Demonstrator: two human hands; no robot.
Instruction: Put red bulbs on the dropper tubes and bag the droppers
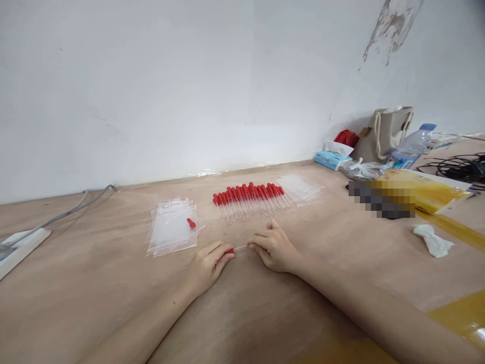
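Red rubber and clear tubing meet between two bare hands, low at the centre of the worktop (113, 288) — and both grips are narrow! The left hand (211, 262) pinches the red end of a dropper (240, 248), thumb and fingers closed around it so that only a little of the red shows. Over on the other side, the right hand (273, 248) has the far end of the clear tube between its fingertips, with one finger raised clear of the grip; the tip itself is hidden. Between them the dropper lies nearly level, slanting slightly up to the right in the view. Just beyond the hands, a row of red-topped droppers (250, 199) lies side by side, red ends towards the wall (170, 91), clear stems pointing back at the person. Left of that row sits a stack of clear zip bags (170, 230), with one loose red bulb (191, 223) resting on top — and on the right, just beside the row, more clear bags (299, 187) lie fanned out. Farther right it gets crowded: blue tissue pack (331, 159), beige bag (382, 134), plastic bottle (415, 144), yellow packet (439, 194), and, nearer the person, a crumpled white tissue (433, 240).
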